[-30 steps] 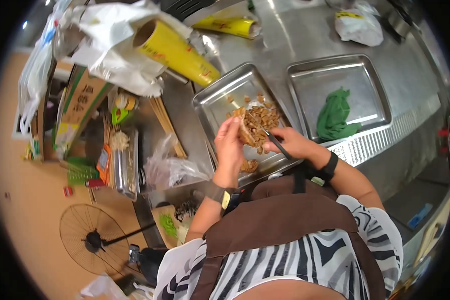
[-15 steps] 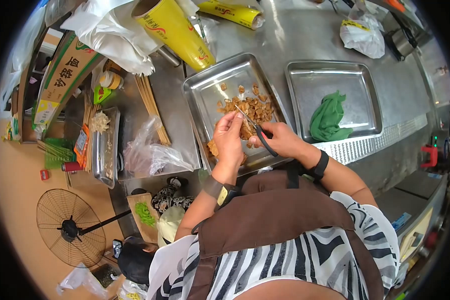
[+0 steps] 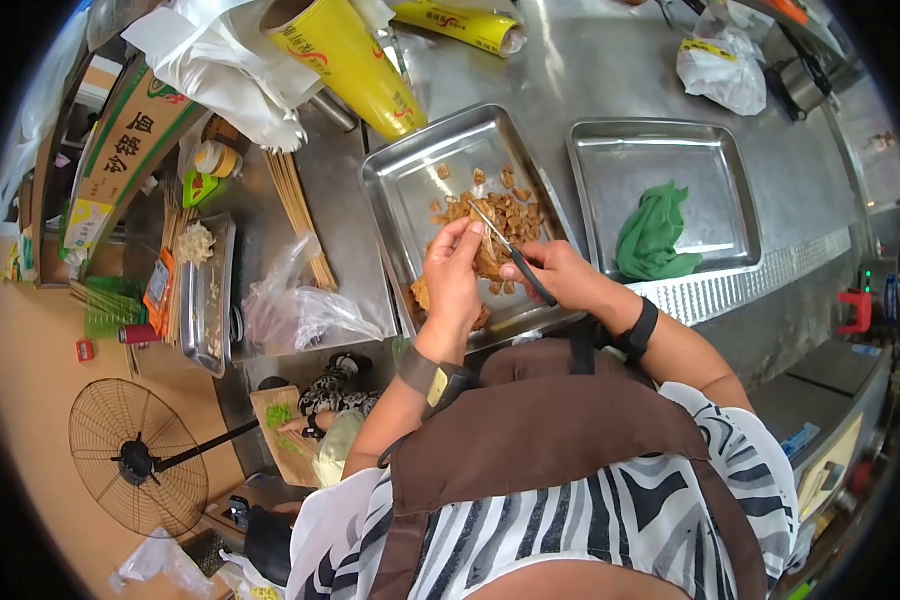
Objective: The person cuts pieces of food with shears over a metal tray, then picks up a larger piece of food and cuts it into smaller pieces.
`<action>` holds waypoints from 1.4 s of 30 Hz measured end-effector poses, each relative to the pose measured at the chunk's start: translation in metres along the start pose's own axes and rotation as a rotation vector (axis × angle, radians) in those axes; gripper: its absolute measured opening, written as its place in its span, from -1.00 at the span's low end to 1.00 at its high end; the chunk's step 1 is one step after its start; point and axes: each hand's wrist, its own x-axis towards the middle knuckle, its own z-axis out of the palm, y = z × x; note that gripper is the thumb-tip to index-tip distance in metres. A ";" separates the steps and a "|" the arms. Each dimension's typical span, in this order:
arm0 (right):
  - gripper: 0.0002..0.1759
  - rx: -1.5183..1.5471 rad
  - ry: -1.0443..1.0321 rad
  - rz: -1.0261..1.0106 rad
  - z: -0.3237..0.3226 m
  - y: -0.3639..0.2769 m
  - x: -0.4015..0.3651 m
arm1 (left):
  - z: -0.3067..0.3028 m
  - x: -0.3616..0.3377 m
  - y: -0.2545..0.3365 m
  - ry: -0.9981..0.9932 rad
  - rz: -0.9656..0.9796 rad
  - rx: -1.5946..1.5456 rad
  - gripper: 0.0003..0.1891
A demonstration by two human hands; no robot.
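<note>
Over a metal tray [image 3: 400, 215] of small brown food pieces [image 3: 518, 217], both my hands are close together. My left hand [image 3: 453, 280] pinches a brown piece [image 3: 488, 250] at its fingertips. Black-handled scissors [image 3: 515, 257] are gripped in my right hand [image 3: 560, 277], their blades pointing up and left, close to my left fingertips. Larger brown pieces lie partly hidden beneath and beside my left hand.
To the right, a second metal tray [image 3: 660, 130] holds a green cloth [image 3: 654, 235]. Skewers [image 3: 300, 212], plastic bags [image 3: 305, 305] and yellow rolls [image 3: 345, 65] are at left and top. Another person's hand [image 3: 295, 427] is by a cutting board [image 3: 282, 462] below, near a fan [image 3: 138, 458].
The scissors' handles look closer together, and my right hand has shifted slightly. Below, the other person's hand has come into view over the cutting board.
</note>
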 end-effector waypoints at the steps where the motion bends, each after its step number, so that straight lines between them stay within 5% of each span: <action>1: -0.57 0.005 0.000 0.004 -0.002 0.002 0.002 | -0.002 -0.001 0.000 -0.010 -0.015 -0.015 -0.85; 9: -0.56 0.069 -0.081 0.140 -0.007 0.005 0.006 | -0.013 -0.003 -0.006 -0.045 -0.112 -0.016 -0.84; 21: -0.74 0.436 0.095 0.016 0.004 -0.001 0.021 | -0.019 -0.010 -0.007 -0.165 -0.210 0.105 -0.82; 28: -0.70 0.217 0.153 0.018 0.001 -0.017 0.012 | -0.008 -0.016 0.011 -0.105 -0.216 -0.075 -0.83; 34: -0.65 -0.040 -0.162 -0.009 -0.005 -0.002 -0.013 | -0.025 -0.006 0.008 -0.193 -0.187 -0.291 -0.83; 42: -0.60 -0.088 -0.062 -0.056 0.004 -0.009 -0.010 | -0.024 -0.008 0.001 -0.223 -0.149 -0.193 -0.85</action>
